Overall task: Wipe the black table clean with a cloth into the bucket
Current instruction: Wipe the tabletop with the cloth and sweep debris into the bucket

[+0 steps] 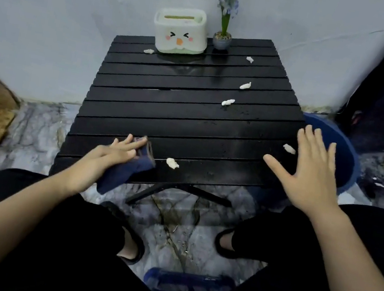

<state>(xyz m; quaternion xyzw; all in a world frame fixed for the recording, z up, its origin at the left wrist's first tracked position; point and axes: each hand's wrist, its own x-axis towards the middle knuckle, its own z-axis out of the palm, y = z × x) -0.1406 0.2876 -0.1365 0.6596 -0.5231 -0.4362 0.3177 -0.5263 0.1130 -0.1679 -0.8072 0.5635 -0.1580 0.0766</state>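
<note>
A black slatted table (187,109) stands in front of me with several white crumpled scraps on it, one (172,163) near the front edge, one (289,149) at the right edge, others (227,102) further back. My left hand (113,155) presses a dark blue cloth (128,170) onto the table's front left part; the cloth hangs over the edge. Fingers spread, my right hand (311,170) hovers over the right front corner and holds nothing. A blue bucket (351,159) stands on the floor right of the table, partly hidden by that hand.
At the table's back stand a white tissue box (180,31) with a cartoon face and a small potted plant (222,37). A grey wall rises behind. My legs and sandalled feet are below, a blue stool (187,289) between them. A dark curtain hangs at right.
</note>
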